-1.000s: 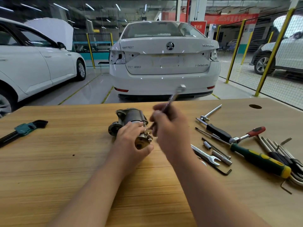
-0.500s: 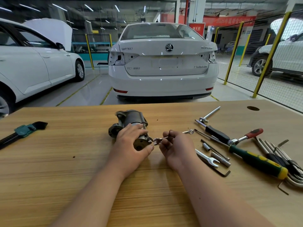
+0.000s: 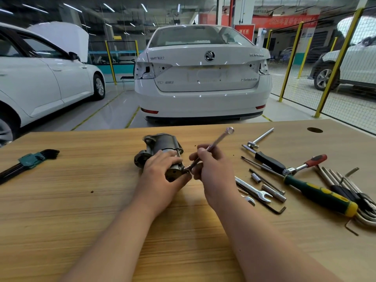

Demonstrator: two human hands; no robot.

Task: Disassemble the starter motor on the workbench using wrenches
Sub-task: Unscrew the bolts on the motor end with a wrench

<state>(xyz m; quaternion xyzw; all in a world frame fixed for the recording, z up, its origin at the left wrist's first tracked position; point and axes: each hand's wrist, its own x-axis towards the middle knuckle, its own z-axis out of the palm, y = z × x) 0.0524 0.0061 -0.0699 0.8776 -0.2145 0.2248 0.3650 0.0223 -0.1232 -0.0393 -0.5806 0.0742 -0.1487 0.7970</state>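
Starter motor (image 3: 162, 147) mid-bench looks heavy, rigid, round so likely rolls: left hand (image 3: 162, 171) wraps its near end, right hand (image 3: 211, 167) pinches slim wrench (image 3: 211, 148) on a near-end fastener.

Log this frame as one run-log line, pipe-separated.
left hand: holds starter motor on workbench | right hand: grips wrench, open end at motor's near end | other tools: lying to the right

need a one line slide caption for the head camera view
Left hand steadies the starter motor on the workbench while the right hand holds a wrench to its near end.
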